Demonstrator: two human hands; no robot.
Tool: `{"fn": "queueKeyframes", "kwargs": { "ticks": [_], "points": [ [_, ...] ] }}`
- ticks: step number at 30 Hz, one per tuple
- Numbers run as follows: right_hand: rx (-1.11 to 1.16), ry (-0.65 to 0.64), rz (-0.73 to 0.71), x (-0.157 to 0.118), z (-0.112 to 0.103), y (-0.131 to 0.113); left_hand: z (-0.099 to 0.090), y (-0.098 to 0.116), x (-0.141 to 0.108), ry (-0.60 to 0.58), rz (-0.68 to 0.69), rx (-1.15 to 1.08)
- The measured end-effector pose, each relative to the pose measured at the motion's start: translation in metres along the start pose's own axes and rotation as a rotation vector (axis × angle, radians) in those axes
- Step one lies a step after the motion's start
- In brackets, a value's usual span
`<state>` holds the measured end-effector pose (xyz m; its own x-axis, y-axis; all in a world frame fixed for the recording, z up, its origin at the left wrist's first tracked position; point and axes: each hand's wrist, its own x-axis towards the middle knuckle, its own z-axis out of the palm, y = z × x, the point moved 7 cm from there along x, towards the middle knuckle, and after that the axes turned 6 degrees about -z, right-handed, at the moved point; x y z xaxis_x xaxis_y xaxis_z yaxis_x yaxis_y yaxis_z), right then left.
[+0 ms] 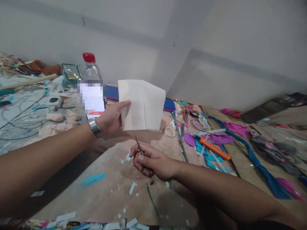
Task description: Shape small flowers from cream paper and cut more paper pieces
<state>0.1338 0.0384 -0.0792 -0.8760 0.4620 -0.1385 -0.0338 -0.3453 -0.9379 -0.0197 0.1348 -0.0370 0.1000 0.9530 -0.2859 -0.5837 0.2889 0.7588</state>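
Note:
My left hand, with a metal-banded watch at the wrist, grips a creased sheet of white paper by its left edge. The paper is held up above the work surface. Lower and to the right, my right hand is closed around small scissors. Their thin dark points stick up toward the paper without touching it, and the handles are mostly hidden by my fingers. Below my right hand, bits of white paper lie on the brown board.
Behind my left hand stand a lit phone and a red-capped bottle. An orange utility knife, a metal ruler and a tape ring lie to the right. Cables and scraps cover the left side; a wall rises behind.

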Motion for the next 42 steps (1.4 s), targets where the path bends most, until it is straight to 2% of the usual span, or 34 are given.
{"fn": "queueKeyframes", "kwargs": {
  "ticks": [3, 7, 11, 14, 18, 20, 23, 25, 28, 34, 39, 42],
  "points": [
    [0.066, 0.116, -0.008, 0.001, 0.002, 0.001, 0.003, 0.0, -0.002, -0.029, 0.019, 0.02],
    [0.257, 0.368, 0.034, -0.006, 0.007, 0.01, 0.006, -0.004, -0.004, -0.013, -0.01, 0.029],
    [0.33, 0.332, -0.063, -0.004, 0.015, 0.008, 0.008, -0.007, -0.006, -0.016, -0.042, 0.039],
    [0.258, 0.304, -0.15, -0.001, 0.009, 0.001, 0.009, -0.007, -0.007, -0.043, -0.026, 0.028],
    [0.236, 0.304, -0.164, -0.003, 0.003, -0.001, 0.01, -0.006, -0.008, -0.048, -0.031, 0.024],
    [0.225, 0.32, -0.181, -0.005, 0.001, 0.0, 0.008, -0.004, -0.008, -0.007, -0.014, 0.013],
    [0.198, 0.369, -0.23, -0.007, -0.005, 0.001, 0.01, -0.006, -0.009, -0.03, -0.043, -0.022],
    [0.099, 0.407, -0.253, -0.008, -0.01, 0.0, 0.011, -0.007, -0.011, -0.038, -0.06, -0.017],
    [0.003, 0.416, -0.234, -0.008, -0.012, -0.001, 0.011, -0.007, -0.013, -0.035, -0.046, -0.008],
    [0.071, 0.384, -0.176, -0.01, -0.007, 0.003, 0.014, -0.005, -0.014, -0.046, -0.049, 0.006],
    [0.096, 0.294, -0.079, -0.01, 0.001, 0.007, 0.012, 0.003, -0.011, 0.002, -0.014, 0.024],
    [0.063, 0.262, -0.047, -0.01, 0.002, 0.005, 0.011, 0.004, -0.009, -0.014, -0.024, 0.041]
  ]
}}
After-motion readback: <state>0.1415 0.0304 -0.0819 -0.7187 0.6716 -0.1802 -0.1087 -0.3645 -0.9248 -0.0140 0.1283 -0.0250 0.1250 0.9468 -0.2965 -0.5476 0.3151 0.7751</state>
